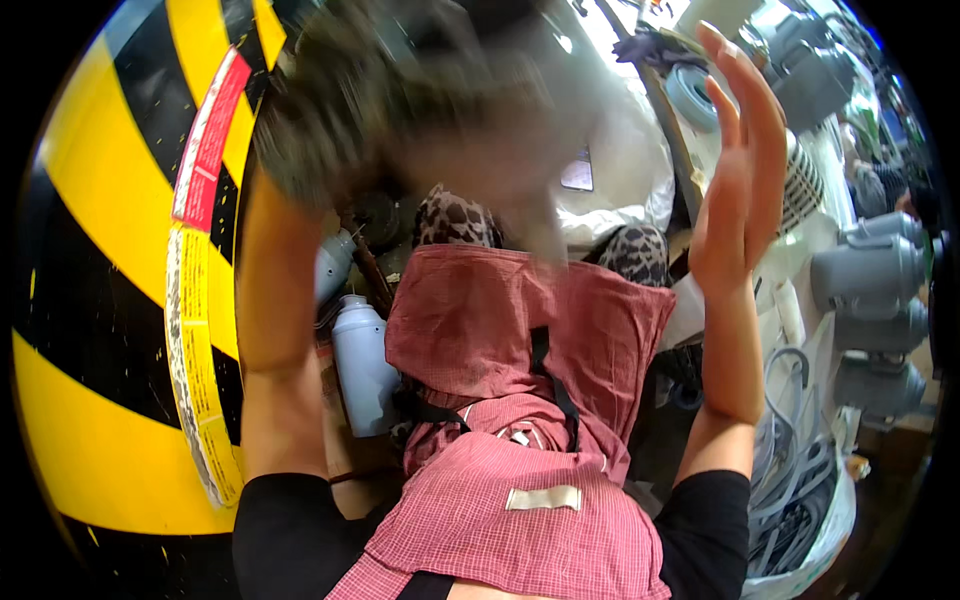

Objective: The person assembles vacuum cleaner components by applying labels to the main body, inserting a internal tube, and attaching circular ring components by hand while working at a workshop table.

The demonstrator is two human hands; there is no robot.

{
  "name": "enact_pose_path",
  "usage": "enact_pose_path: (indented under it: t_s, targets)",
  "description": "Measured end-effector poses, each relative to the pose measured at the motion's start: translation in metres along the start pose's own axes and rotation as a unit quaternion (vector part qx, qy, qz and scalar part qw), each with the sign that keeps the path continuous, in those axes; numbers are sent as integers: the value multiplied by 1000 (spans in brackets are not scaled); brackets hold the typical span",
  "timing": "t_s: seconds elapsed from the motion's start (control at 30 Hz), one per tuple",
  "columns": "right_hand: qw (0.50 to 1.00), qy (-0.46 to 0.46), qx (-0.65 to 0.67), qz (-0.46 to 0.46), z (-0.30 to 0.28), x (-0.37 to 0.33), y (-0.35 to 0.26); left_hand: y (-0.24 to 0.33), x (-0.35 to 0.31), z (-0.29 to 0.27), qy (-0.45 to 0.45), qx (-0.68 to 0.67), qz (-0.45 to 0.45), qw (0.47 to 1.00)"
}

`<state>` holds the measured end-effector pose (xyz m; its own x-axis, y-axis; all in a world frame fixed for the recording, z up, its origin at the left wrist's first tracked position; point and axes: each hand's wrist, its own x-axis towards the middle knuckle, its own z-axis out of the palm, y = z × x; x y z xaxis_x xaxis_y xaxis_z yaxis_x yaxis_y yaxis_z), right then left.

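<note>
My right hand (pixel 742 165) is raised at the upper right, fingers stretched out and nothing in them. Close to its fingertips lies a grey-blue ring-shaped part (pixel 692 97). My left forearm (pixel 280 300) reaches up along the striped panel, and its hand is lost in motion blur. A large smeared mass (pixel 430 110), dark greyish with a paler, see-through lower part, fills the top middle where that hand would be. Its kind and the left hand's grip on it cannot be made out. A pink checked apron (pixel 520 310) covers my lap.
At my left stands a yellow-and-black striped panel (pixel 110 420). Blue-grey bottle-shaped containers (pixel 362 370) are beside my knee. Along the right are several grey plastic jug-like parts (pixel 868 280), and a clear bag (pixel 845 520) of grey looped pieces. White sheeting (pixel 625 225) lies ahead.
</note>
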<state>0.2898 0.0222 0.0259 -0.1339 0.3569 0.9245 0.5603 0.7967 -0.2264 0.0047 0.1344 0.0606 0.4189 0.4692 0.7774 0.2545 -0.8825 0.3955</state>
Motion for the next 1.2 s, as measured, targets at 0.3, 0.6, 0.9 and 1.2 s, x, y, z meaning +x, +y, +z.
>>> enact_pose_path:
  t_s: [0.3, 0.6, 0.9, 1.2]
  targets:
    - [835, -309, -229, 395, 1, -142, 143, -172, 43, -14, 154, 86, 6, 984]
    - [641, -443, -124, 615, 65, -266, 262, -166, -29, -27, 252, -412, -319, 815]
    - [814, -188, -177, 521, -9, -238, 197, -36, -58, 29, 20, -612, -315, 725]
    - [849, -84, 75, 516, -56, -110, -33, 74, -130, 80, -238, -252, -15, 938]
